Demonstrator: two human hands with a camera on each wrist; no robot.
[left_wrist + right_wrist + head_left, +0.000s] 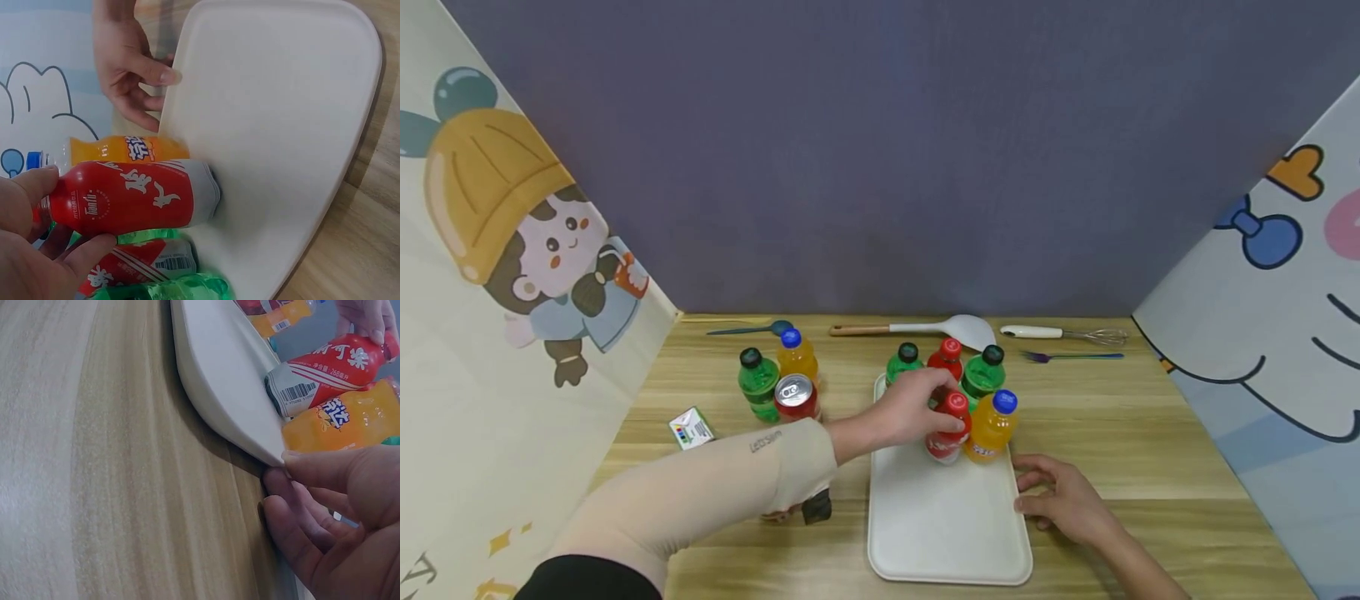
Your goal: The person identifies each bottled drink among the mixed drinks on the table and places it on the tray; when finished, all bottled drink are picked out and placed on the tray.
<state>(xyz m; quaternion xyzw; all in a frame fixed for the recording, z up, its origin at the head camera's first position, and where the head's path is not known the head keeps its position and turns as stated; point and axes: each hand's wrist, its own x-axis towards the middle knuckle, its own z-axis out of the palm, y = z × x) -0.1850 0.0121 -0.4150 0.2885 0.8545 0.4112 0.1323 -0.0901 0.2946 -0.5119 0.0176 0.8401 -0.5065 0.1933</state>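
My left hand [912, 410] holds a red soda bottle [134, 195] by its upper part, thumb and fingers around it just below the red cap. The bottle stands upright over the middle of a white tray [951, 533], close beside an orange soda bottle [990, 432] with a blue cap. Behind it, at the tray's far end, are a second red bottle [946, 361], a green bottle [983, 375] and another green bottle [902, 363]. At the tray's right edge, my right hand [1067, 500] pinches the rim, its thumb [312, 470] on top and fingers below.
Left of the tray stand a green bottle [758, 387], an orange bottle [797, 357] and a red can [796, 400], with a small white box [691, 428] nearby. A spatula [917, 328], a whisk [1067, 333], a fork [1072, 357] and a dark spoon [752, 329] lie along the back.
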